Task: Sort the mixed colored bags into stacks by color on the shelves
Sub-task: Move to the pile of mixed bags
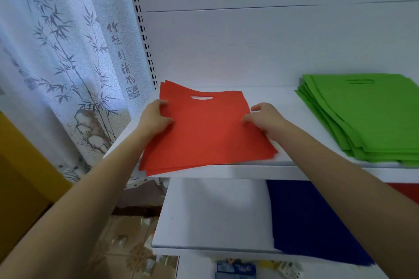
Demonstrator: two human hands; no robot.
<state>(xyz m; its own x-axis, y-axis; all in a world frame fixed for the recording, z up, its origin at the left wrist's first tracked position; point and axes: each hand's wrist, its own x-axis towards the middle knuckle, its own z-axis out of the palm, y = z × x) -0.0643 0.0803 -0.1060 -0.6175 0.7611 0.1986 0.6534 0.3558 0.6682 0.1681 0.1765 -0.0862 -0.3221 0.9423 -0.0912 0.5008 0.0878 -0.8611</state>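
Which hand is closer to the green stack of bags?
Right. The right hand holds the right edge of the red bags, on the side toward the green stack; the left hand holds their left edge, farther away.

The place looked like a small shop. White display shelving filled the centre and right of the frame, with a slotted upright [145, 36] running down the upper middle, as on retail racks. Flat stacks of identical red bags [204, 133] and green bags [367, 118] lay on the upper shelf [272, 99], and blue bags [313, 217] lay on the lower shelf [215, 210], like stock. Packaged goods [235, 269] showed at the bottom edge.
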